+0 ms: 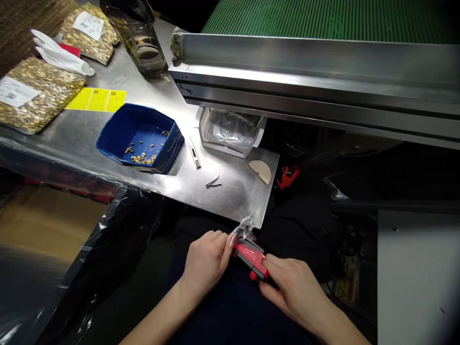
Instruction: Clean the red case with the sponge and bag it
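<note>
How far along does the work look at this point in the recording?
Early to midway. The blue tray holds only a few small brass pieces, and two packed bags lie unopened. In hand: the left hand and right hand hold a red tool with clear plastic at its tip.

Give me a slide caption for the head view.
Both hands, left and right, hold a red tool below a steel table.

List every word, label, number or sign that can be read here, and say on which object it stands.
Nothing can be read with certainty.
Red tool, held in both hands: white script on its side, too blurred.
Yellow labels on the metal table: print too small.
White labels on the bags of gold parts: print and code squares too small.
</note>
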`<control>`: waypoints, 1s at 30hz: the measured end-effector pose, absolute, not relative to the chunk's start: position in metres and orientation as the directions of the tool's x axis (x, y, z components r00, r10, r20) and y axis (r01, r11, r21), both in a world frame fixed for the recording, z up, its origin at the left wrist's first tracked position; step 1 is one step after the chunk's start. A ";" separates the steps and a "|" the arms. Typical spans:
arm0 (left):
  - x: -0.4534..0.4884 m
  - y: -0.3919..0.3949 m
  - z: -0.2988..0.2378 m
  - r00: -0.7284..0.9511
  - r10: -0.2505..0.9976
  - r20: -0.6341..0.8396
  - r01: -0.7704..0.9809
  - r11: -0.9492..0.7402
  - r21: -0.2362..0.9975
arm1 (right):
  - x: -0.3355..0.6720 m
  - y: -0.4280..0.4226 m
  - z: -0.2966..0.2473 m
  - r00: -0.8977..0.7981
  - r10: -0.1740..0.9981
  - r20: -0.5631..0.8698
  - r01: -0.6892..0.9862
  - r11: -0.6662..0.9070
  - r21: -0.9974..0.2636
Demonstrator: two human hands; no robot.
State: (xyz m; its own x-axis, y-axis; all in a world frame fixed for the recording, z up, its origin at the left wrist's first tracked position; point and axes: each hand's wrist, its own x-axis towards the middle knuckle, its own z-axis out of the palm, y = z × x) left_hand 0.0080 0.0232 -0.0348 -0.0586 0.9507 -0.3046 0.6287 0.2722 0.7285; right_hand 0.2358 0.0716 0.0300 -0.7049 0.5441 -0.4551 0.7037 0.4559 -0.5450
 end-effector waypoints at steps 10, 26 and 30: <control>0.024 0.037 -0.022 -0.012 0.993 -0.117 0.743 0.087 0.664 | 0.227 0.065 0.009 -0.229 0.872 -0.433 0.665 -0.184 -0.723; 0.049 0.041 -0.020 0.010 0.997 -0.073 0.345 0.065 0.936 | 0.206 0.083 0.008 -0.282 0.867 -0.411 0.943 0.172 -0.286; 0.042 0.047 -0.023 -0.058 0.878 -0.475 0.034 0.477 0.878 | 0.188 0.094 0.017 -0.486 0.759 -0.433 0.873 0.399 -0.280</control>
State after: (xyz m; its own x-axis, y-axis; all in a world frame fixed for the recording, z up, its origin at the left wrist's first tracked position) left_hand 0.0423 0.0467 -0.0228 -0.0577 0.8780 -0.4752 0.0344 0.4774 0.8780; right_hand 0.1881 0.0938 0.0168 -0.4861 0.7590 -0.4332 0.8730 0.3994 -0.2799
